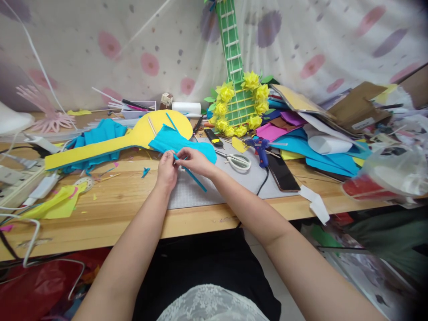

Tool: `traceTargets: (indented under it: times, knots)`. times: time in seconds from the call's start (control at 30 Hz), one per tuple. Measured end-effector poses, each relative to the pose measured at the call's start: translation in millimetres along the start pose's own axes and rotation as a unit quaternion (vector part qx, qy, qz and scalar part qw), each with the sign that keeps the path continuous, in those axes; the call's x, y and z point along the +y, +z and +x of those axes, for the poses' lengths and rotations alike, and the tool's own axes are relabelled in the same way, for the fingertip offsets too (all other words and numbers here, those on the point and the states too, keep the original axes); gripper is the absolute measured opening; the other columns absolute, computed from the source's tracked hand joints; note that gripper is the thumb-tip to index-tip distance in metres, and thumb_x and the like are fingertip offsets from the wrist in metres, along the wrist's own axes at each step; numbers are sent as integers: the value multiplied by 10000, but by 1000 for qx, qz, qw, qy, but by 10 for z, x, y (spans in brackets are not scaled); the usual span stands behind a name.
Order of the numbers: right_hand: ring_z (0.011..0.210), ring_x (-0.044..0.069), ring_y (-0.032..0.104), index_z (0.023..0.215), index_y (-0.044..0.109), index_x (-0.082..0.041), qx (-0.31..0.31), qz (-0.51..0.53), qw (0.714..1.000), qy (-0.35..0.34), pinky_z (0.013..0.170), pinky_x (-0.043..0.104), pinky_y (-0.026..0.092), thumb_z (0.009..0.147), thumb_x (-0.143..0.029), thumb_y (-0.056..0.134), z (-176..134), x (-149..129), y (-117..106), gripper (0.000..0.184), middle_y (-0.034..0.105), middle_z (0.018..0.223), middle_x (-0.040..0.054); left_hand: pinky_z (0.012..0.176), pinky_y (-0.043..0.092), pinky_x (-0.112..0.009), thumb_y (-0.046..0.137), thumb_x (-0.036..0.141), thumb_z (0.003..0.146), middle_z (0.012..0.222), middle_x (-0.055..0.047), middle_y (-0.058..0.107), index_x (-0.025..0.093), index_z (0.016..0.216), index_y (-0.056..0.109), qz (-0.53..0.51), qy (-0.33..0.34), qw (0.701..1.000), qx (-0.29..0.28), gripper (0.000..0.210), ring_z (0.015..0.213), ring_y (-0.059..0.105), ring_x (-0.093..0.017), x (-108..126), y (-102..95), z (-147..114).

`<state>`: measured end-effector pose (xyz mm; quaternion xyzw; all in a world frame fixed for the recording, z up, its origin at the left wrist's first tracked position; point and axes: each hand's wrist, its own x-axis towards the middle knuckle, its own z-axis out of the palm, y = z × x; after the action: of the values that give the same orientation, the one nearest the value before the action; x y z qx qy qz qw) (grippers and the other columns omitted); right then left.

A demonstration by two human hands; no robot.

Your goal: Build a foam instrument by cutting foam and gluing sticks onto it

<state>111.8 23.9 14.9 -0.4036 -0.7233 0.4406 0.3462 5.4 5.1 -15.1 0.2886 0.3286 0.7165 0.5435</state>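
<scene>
My left hand point(167, 169) and my right hand point(194, 161) meet above the front of the grey cutting mat point(180, 198). Fingers of both are pinched on a thin blue strip point(197, 180), which slants down to the right; whether it is bare paper or a wrapped stick I cannot tell. Just beyond them lies blue crepe paper point(169, 139) over a yellow guitar-shaped cutout point(147, 127) with blue edges. Another thin blue strip point(173, 122) and a pale stick point(152, 126) rest on the cutout. Scissors point(239, 162) lie to the right of my hands.
A green paper guitar point(236, 71) with yellow flowers stands at the back. Right of the scissors are a blue glue gun point(261, 149), a phone point(283, 171) and piled coloured paper point(317, 151). A power strip point(13, 183) with cables occupies the left. A plastic cup point(377, 178) sits far right.
</scene>
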Motion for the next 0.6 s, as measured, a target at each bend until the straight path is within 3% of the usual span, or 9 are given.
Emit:
traceTargets:
  times: [0.23, 0.43, 0.6]
  knots:
    - [635, 82, 514, 756, 514, -155, 43, 38, 998, 20, 607, 225, 432, 653, -151, 614, -22, -7, -78, 144, 541, 684, -36, 661, 454, -231, 539, 468, 764, 757, -21, 599, 170, 860, 598, -10, -75, 997, -23, 319, 708, 568, -104, 69, 39, -19]
    - [604, 65, 505, 772, 502, -154, 54, 80, 995, 28, 568, 198, 416, 641, -137, 616, -29, 43, -157, 174, 517, 654, -50, 632, 469, -226, 688, 235, 647, 721, 15, 593, 167, 733, 559, 33, -90, 995, -12, 169, 657, 563, -86, 17, 64, -51]
    - [589, 61, 510, 776, 481, -157, 45, 99, 993, 36, 545, 184, 409, 639, -105, 612, -1, 96, -168, 197, 510, 625, -60, 619, 487, -231, 686, 207, 621, 681, 10, 587, 145, 702, 553, 51, -100, 994, 1, 168, 632, 560, -83, 3, 75, -66]
